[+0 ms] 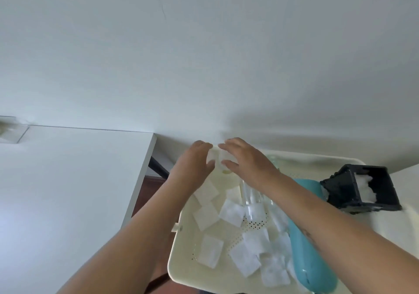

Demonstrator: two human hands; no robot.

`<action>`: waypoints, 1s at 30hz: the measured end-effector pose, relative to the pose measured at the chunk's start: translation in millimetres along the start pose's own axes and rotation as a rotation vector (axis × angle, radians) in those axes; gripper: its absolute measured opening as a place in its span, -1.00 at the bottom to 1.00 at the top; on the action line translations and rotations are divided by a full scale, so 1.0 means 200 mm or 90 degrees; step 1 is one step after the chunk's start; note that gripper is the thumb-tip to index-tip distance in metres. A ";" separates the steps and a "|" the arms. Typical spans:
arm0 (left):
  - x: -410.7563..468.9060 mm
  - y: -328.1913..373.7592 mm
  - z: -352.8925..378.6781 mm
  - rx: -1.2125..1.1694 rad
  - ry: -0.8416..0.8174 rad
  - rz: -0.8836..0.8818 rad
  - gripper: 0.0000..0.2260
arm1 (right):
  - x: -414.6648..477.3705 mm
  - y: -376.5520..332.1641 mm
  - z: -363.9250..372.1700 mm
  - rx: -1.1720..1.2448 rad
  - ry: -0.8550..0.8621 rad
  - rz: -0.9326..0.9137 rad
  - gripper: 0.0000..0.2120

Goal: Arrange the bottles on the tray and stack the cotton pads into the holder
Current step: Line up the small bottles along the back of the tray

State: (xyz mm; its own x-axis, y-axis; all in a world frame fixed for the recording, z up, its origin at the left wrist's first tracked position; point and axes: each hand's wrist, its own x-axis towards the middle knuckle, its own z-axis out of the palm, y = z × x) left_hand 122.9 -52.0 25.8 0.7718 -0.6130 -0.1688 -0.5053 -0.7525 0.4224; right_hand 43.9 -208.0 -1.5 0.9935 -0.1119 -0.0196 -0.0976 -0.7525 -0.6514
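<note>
A cream perforated tray (181, 255) holds several loose white square cotton pads (210, 251) and clear bottles (251, 200) lying on their sides. A teal bottle (314, 255) lies along the tray's right side under my right forearm. At the tray's far left corner, my left hand (195, 160) and my right hand (244, 157) both wrap a small clear bottle (217, 157) that stands upright between them. A black holder (353, 189) with white pads inside lies tipped at the right.
A white table (68, 180) fills the left side, with a clear box (10, 130) at its far left. A white wall rises behind. A dark gap with reddish floor (147, 189) separates the table from the tray.
</note>
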 end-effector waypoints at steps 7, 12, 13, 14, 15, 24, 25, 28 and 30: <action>0.08 -0.06 -0.12 -0.008 -0.105 -0.009 -0.52 | 0.00 0.03 -0.06 -0.068 -0.138 -0.022 -0.43; 0.07 -0.08 -0.12 -0.018 -0.094 -0.001 -0.52 | -0.02 0.03 -0.05 -0.066 -0.079 -0.014 -0.49; 0.08 -0.08 -0.11 -0.019 -0.088 -0.003 -0.52 | -0.01 0.03 -0.05 -0.074 -0.064 -0.005 -0.51; 0.08 -0.08 -0.11 -0.022 -0.084 -0.007 -0.52 | -0.01 0.02 -0.04 -0.083 -0.050 0.004 -0.52; 0.08 -0.08 -0.11 -0.025 -0.083 -0.011 -0.51 | -0.01 0.01 -0.03 -0.090 -0.037 0.012 -0.53; 0.10 -0.11 -0.13 -0.030 -0.092 -0.003 -0.47 | -0.03 0.03 0.02 0.004 -0.017 0.047 -0.38; 0.10 -0.11 -0.13 -0.030 -0.098 -0.001 -0.47 | -0.03 0.04 0.02 0.019 -0.028 0.055 -0.36; 0.09 -0.11 -0.13 -0.028 -0.100 0.005 -0.48 | -0.04 0.06 0.02 0.024 -0.043 0.053 -0.42; 0.09 -0.11 -0.12 -0.028 -0.091 0.006 -0.48 | -0.04 0.06 0.01 0.031 -0.040 0.050 -0.46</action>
State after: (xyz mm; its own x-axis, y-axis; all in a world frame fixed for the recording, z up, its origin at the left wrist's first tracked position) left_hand 158.0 -40.1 34.6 0.7028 -0.6504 -0.2881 -0.4924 -0.7371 0.4629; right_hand 36.0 -214.1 -11.3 0.9847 -0.1278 -0.1183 -0.1741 -0.7109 -0.6814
